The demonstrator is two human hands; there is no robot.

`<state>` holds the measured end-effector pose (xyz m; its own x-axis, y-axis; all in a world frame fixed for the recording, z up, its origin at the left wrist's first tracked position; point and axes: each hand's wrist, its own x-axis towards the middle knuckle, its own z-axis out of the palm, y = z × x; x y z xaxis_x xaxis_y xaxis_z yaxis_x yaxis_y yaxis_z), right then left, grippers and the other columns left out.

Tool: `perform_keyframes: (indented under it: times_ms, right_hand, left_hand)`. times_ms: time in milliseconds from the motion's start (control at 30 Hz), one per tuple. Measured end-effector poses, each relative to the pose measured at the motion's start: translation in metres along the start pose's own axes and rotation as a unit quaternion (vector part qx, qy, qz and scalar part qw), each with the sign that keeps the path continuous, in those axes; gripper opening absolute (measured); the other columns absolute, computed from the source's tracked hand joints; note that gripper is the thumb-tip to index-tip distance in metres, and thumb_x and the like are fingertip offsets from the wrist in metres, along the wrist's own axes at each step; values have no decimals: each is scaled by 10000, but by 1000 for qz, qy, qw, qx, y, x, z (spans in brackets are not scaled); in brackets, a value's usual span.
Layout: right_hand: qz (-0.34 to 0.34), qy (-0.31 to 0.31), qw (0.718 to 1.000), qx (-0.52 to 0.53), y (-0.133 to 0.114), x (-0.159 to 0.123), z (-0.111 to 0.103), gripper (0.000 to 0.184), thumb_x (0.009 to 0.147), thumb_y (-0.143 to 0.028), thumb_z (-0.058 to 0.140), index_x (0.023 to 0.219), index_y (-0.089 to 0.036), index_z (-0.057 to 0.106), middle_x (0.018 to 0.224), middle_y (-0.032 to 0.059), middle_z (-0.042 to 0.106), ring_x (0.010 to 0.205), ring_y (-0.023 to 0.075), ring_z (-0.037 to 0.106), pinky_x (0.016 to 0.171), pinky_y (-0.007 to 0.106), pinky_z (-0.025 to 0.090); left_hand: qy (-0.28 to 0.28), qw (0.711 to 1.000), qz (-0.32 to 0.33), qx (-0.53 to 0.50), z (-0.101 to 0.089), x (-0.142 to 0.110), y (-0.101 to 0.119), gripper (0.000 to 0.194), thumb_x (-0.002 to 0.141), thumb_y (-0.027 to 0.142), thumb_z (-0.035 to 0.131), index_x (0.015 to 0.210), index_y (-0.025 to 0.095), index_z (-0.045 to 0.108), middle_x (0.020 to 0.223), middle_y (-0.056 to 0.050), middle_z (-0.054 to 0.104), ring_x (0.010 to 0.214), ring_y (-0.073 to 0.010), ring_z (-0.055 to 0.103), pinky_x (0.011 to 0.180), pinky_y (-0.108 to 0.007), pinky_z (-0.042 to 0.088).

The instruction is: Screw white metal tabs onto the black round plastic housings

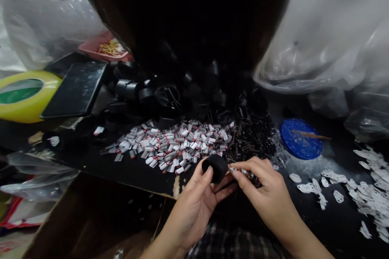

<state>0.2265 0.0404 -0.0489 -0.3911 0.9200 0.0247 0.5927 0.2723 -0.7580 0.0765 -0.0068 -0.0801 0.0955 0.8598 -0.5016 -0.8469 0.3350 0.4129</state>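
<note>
Head view. We hold a black round cap (215,167) in our left hand (197,200), fingers curled under it and thumb pressed on its near rim, so the hand is clamped on it just above the front edge of the dark worktable (146,174). Our right hand (264,188) pinches a small silver-and-white pin piece (243,172) between thumb and forefinger, its tip just beside the cap's side, nearly touching. Behind lie a heap of white-and-red small pieces (173,145), a scatter of dark springs (249,137) and a pile of black caps (170,93); a blue lid (299,139) sits to the right, white flat cutouts (364,186) further right.

Judgement: we should keep the cap steady and turned so its opening faces the pin, grip the pin close to its tip, and bring it in straight; the dim light makes alignment hard to check.
</note>
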Motion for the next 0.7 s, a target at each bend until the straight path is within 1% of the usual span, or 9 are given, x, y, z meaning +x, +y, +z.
perform_keyframes:
  times_ms: [67,133,200,267,333,433,533,700]
  right_hand:
    - [2,-10,1000,1,0,-1,-1,145,931,-257,550,988,-298,677,875,-36,677,796,133,563,781,299,360]
    - [-9,-28,999,-27,1,0,-3,153,932,-257,550,1008,-302,674,863,-41,674,788,124,569,767,283,370]
    - [-25,-34,994,-103,2,4,-4,152,930,-292,560,1034,-301,670,847,-40,673,776,117,585,746,269,380]
    - [-26,-16,981,-191,4,13,-5,171,933,-335,552,1047,-276,664,868,-20,676,790,129,608,763,290,375]
    - [-6,10,966,-258,7,25,-4,194,934,-342,538,1028,-219,655,921,26,676,833,178,626,807,351,345]
    - [10,2,945,-328,8,41,0,163,909,-288,541,950,-158,631,929,78,660,837,241,630,803,402,306]
    - [5,-25,932,-362,6,47,4,118,907,-239,516,897,-165,607,900,67,648,809,236,621,778,392,291]
    - [-1,-48,924,-380,4,42,1,106,915,-237,515,939,-183,604,938,54,638,838,228,607,782,381,281]
  left_hand:
    - [4,1000,-23,-21,-2,-1,-1,145,891,307,596,999,228,649,1045,-59,729,972,-213,692,878,-392,554]
    - [25,999,-22,-26,-5,-1,-2,140,870,300,625,971,213,668,1012,-61,738,939,-201,700,876,-375,558]
    - [50,999,12,-6,-8,1,-2,156,862,297,635,981,206,680,1012,-57,734,929,-191,696,875,-361,560]
    - [68,995,64,30,-9,3,-3,181,867,311,627,1010,214,683,1027,-46,724,941,-191,686,885,-368,556]
    - [67,991,100,66,-8,5,-3,199,876,325,611,1040,234,678,1047,-32,711,957,-193,671,905,-381,544]
    - [51,988,115,92,-5,7,-4,201,895,330,580,1059,259,672,1060,-14,700,975,-189,649,914,-363,532]
    - [50,989,115,81,-3,9,-4,194,905,325,560,1051,267,673,1086,-13,702,991,-192,642,930,-362,519]
    - [55,989,118,63,-5,11,-5,203,894,322,577,1067,272,670,1100,-16,709,1002,-206,658,1004,-426,470]
